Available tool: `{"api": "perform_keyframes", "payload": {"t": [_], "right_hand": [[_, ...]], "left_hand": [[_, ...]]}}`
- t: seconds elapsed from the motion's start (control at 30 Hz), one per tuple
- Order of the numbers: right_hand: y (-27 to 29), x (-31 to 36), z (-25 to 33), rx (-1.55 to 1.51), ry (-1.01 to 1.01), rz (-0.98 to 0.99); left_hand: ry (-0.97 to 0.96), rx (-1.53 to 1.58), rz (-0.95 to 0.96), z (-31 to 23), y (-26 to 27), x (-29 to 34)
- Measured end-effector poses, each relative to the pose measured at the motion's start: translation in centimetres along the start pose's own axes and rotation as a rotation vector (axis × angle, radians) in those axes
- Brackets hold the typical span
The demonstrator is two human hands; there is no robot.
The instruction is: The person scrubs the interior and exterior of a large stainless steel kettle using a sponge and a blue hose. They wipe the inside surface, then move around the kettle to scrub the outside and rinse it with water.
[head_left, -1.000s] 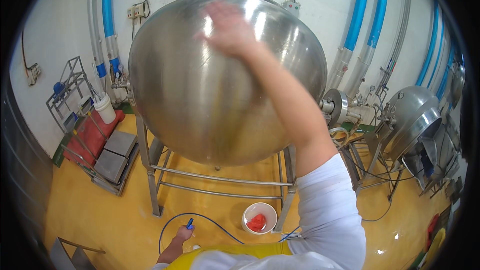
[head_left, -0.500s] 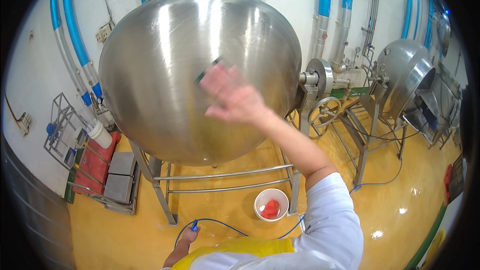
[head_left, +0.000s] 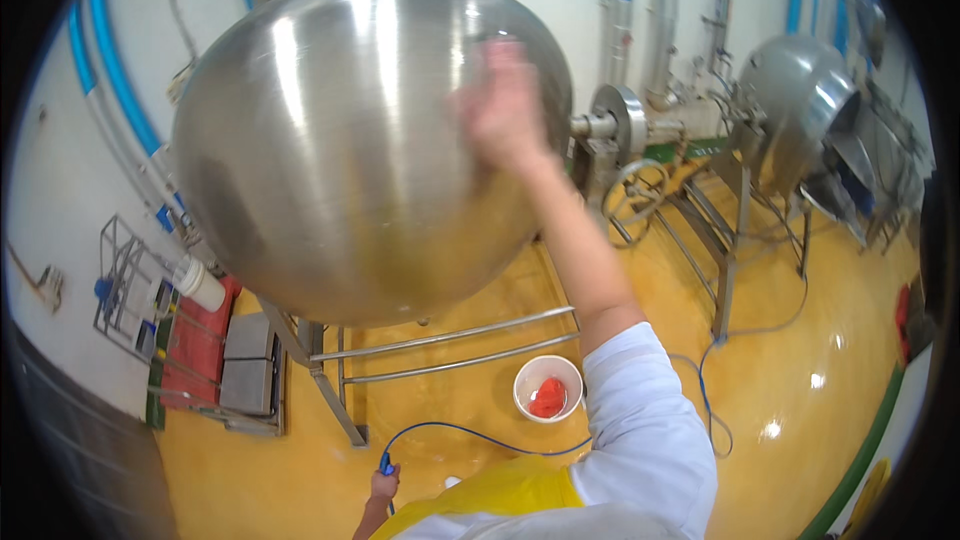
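Observation:
A large, rounded stainless steel kettle (head_left: 330,160) fills the upper middle of the view. Against its upper right side lies my right hand (head_left: 503,105), arm stretched out, smeared by motion. A dark green scouring pad is under it, showing as a green edge half a second ago; now the hand mostly hides it. Low down and close to my body, my left hand (head_left: 384,483) is closed round a blue spray nozzle (head_left: 386,463) on a thin blue hose (head_left: 465,427). The hose curves over the floor to the right and passes behind my right sleeve.
A white bucket (head_left: 524,408) with a red cloth (head_left: 547,397) inside stands below the kettle, near its metal frame (head_left: 455,337). To the right are a handwheel (head_left: 636,190) and a second, smaller kettle (head_left: 790,90). A platform scale (head_left: 247,380) sits at left. The yellow floor (head_left: 760,480) has shiny patches.
My right hand has swept up and to the right across the kettle's surface. The whole view has shifted slightly. My left hand still grips the spray nozzle.

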State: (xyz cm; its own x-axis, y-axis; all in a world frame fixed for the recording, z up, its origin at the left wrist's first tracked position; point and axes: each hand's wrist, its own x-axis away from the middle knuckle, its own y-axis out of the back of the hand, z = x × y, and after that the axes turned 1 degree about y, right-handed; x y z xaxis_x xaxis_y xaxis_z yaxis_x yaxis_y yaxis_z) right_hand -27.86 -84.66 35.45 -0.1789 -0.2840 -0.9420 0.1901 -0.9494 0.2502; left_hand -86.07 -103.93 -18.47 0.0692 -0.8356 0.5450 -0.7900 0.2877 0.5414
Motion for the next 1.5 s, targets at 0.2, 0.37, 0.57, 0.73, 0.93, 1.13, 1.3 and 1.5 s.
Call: {"api": "perform_keyframes", "payload": {"t": [0.2,0.37,0.57,0.73,0.93,1.13,1.3,1.5], "right_hand": [[-0.8,-12.2,-14.2,-0.159,-0.431,0.085],[-2.4,-13.9,8.0,-0.045,0.178,0.174],[-3.7,-15.2,9.1,0.065,0.299,0.123],[-5.2,-16.4,12.9,0.093,0.228,0.063],[-6.7,-19.0,16.4,0.179,0.298,0.05],[-10.1,-12.6,25.1,0.234,0.516,0.167],[-6.7,-17.6,22.3,0.377,0.147,0.171],[-7.9,-16.9,24.2,0.382,0.157,0.223]], "left_hand": [[-0.068,-0.052,-0.015,-0.9,-0.6,0.8],[-0.012,-0.199,0.056,-4.0,0.7,2.2],[-0.179,-0.157,0.094,-7.8,-2.2,-4.9],[-0.212,-0.163,0.254,-6.1,0.7,-6.8],[-0.084,-0.125,0.265,2.2,7.1,-15.6],[-0.079,-0.217,0.312,4.8,17.4,-14.4],[-0.139,-0.316,0.295,4.8,19.3,-17.3],[-0.197,-0.436,0.375,5.6,18.5,-18.2]]}}
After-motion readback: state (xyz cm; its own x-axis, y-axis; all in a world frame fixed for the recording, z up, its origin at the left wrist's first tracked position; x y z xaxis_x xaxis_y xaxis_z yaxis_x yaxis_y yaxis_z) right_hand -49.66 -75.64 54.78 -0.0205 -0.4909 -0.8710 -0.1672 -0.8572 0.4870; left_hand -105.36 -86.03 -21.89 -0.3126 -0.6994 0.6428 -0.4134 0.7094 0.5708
